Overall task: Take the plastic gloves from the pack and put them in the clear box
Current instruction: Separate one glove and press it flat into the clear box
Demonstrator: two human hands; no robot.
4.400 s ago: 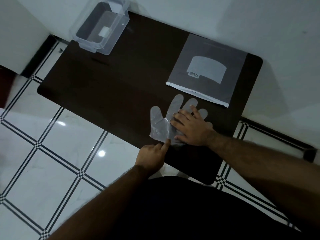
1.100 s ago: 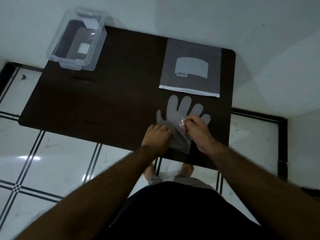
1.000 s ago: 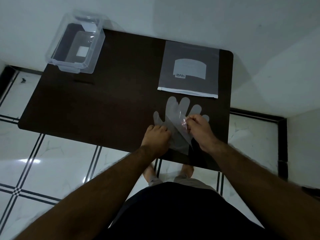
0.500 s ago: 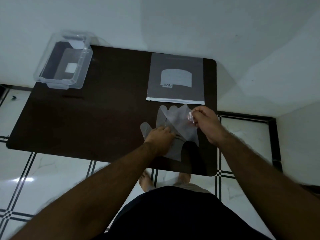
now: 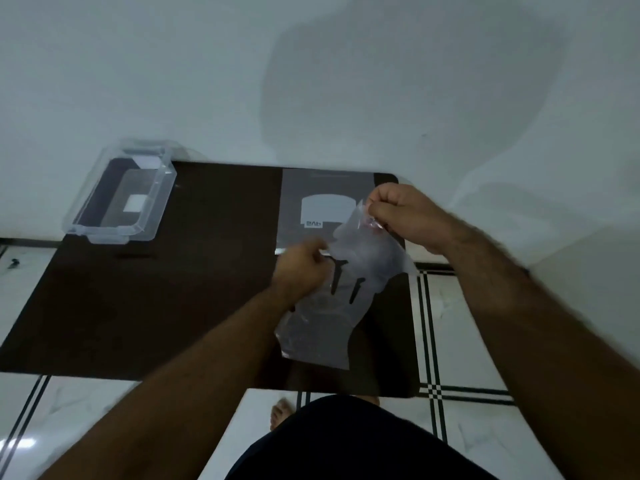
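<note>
Dim light, view looking down on a dark table (image 5: 138, 306) set against a pale wall. Right hand (image 5: 401, 216) is raised at about 1 o'clock from the table centre, thumb and fingertips pinched shut on the upper edge of a thin plastic glove (image 5: 367, 258); the film hangs down and toward the body from that pinch. Left hand (image 5: 301, 268) sits just left of the film, fingers curled closed on what looks like a second glove (image 5: 318, 327), whose lower part lies flat on the table at 5 o'clock. Blur makes it hard to tell whether the two sheets are fully apart or clinging at the finger ends. The pack (image 5: 325, 206) lies flat behind the hands at 12 o'clock, label showing, its near edge partly hidden by the film. The clear box (image 5: 121, 199) stands open at the far left corner, 10 o'clock, well apart from both hands; nothing visible inside except a pale label. Judged step: peeling one glove free of the other before carrying it to the box. To do it well: keep the left hand pressing its sheet down while the right lifts slowly and straight, so static does not drag the lower sheet along; keep the pinch near the cuff edge; gather the loose film before the move across, since it will flutter and may catch on the box rim
</note>
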